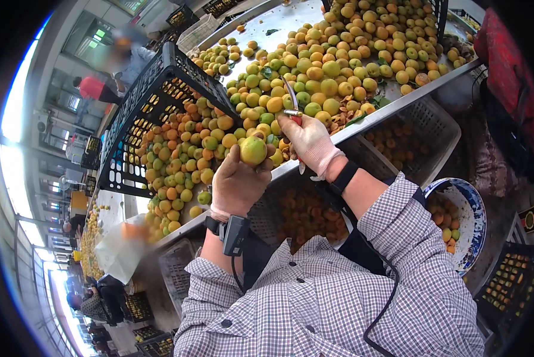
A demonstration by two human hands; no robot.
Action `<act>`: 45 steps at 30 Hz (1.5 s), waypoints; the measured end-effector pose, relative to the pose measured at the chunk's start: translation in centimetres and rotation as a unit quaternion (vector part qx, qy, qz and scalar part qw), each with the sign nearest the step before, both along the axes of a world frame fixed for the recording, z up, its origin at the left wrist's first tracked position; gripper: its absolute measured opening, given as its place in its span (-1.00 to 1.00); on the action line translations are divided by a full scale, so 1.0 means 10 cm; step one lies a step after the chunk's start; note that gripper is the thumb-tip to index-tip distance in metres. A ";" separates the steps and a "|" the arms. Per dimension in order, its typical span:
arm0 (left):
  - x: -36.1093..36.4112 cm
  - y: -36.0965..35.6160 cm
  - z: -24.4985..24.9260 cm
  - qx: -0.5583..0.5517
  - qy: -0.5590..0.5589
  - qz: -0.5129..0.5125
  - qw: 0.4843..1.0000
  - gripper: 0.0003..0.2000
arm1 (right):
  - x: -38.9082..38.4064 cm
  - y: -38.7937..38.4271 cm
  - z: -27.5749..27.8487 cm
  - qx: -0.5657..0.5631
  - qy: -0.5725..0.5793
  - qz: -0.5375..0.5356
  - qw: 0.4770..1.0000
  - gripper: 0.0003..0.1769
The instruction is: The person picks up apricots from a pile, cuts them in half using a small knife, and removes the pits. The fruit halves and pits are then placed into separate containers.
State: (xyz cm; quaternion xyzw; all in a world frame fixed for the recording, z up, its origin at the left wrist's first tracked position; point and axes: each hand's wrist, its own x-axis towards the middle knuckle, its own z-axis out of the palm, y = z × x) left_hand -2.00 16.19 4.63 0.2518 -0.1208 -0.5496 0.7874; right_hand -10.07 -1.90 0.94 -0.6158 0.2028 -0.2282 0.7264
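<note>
A yellow-green apricot (253, 151) is held in the fingertips of my left hand (241, 181), over the near edge of the sorting table. My right hand (308, 140) is closed round the red handle of a curved-blade knife (291, 95). Its blade points up and away from me, over the fruit. The knife is just right of the held apricot and apart from it. Heaped apricots (329, 70), green to orange, lie beyond both hands. Some split fruit pieces (341, 116) lie on the table to the right of the knife.
A black plastic crate (170, 74) lies tipped on the table at left, apricots spilling from it. Below the metal table edge (392, 110) are a grey crate (451, 128) and cut fruit (311, 217). A blue-and-white basin (475, 217) stands right. Other people are at left and upper right.
</note>
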 end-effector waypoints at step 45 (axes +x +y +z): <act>1.71 1.17 -0.65 0.673 -0.561 0.037 0.480 -0.42 | 0.24 0.19 0.02 0.039 0.066 0.034 0.996 -0.55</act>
